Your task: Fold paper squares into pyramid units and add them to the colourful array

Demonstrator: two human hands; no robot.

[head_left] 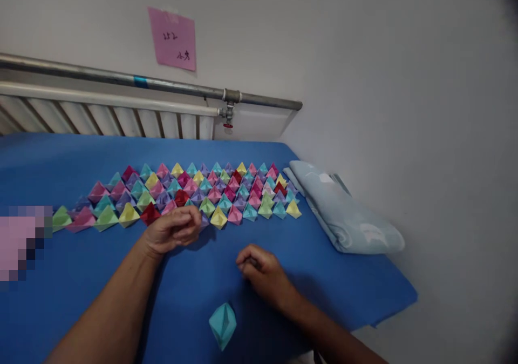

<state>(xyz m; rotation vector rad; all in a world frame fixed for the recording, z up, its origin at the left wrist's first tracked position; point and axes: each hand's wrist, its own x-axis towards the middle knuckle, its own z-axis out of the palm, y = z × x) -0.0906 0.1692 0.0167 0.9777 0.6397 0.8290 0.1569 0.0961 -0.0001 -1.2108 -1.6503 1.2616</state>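
Observation:
Rows of folded paper boats in many colours stand on the blue table cover (194, 277). My left hand (176, 229) is at the front row, fingers curled, beside a purple boat (204, 220) that it partly covers; whether it grips anything is hidden. My right hand (259, 269) is curled over the blue cover, in front of the rows, and what its fingers hold, if anything, cannot be made out. A single teal boat (223, 325) lies apart near the bottom edge, below and left of my right hand. A yellow boat (293, 209) ends the front row on the right.
A folded light blue cloth (348, 213) lies at the table's right side by the wall. Behind the table are a white radiator (154, 123) and a metal pipe (182, 87). A pink note (174, 40) hangs above. A pixelated pink patch covers the left edge.

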